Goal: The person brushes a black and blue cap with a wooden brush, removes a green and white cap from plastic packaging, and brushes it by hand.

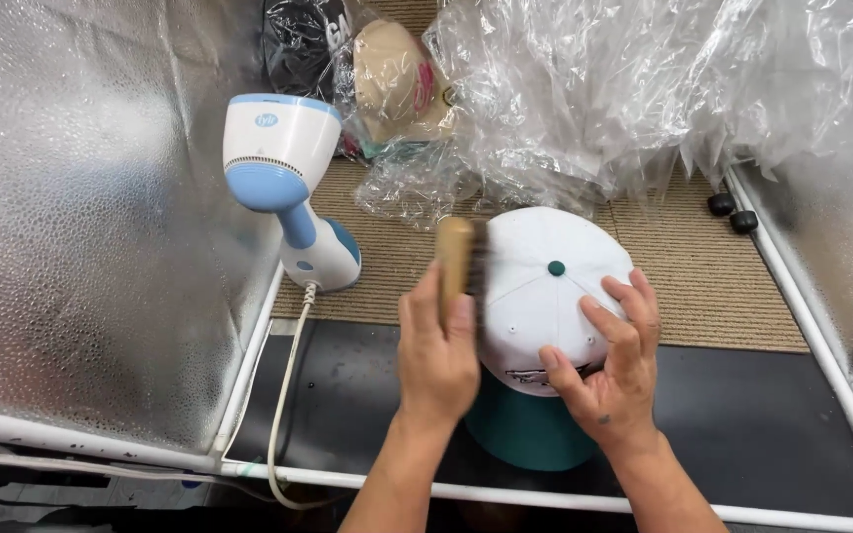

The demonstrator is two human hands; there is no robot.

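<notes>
One white cap (545, 286) w/ a green top button and green brim sits near the front edge of the surface (742, 415), roughly centre, brim pointing toward the person. The front strip of the surface is black; behind it lies a tan ribbed mat (703, 286).

Left hand (436, 360): fingers clenched round one wooden brush (454, 259), bristles against the cap's left side. The brush is blurred, so detail is hard to make out.

Right hand (609, 365): fingers spread flat on the cap's right side and front panel, pressing on it rather than gripping; thumb near the front edge above the brim.

One white-and-blue garment steamer (283, 183) stands upright at the left edge of the mat, well apart from the cap. Its one cord (283, 395) runs down over the front left corner.

At the back edge: a pile of crinkled clear plastic bags (624, 89), count not clear. One tan cap (402, 84) in plastic lies at back centre, w/ one black item (303, 44) in plastic just left of it; can't tell what that is.

Two small black knobs (731, 212) sit side by side at the right edge of the mat.

Silvery bubble-foil walls on both sides, left (81, 217) and right (841, 227), w/ white pipe frame (812, 326) along the edges.
</notes>
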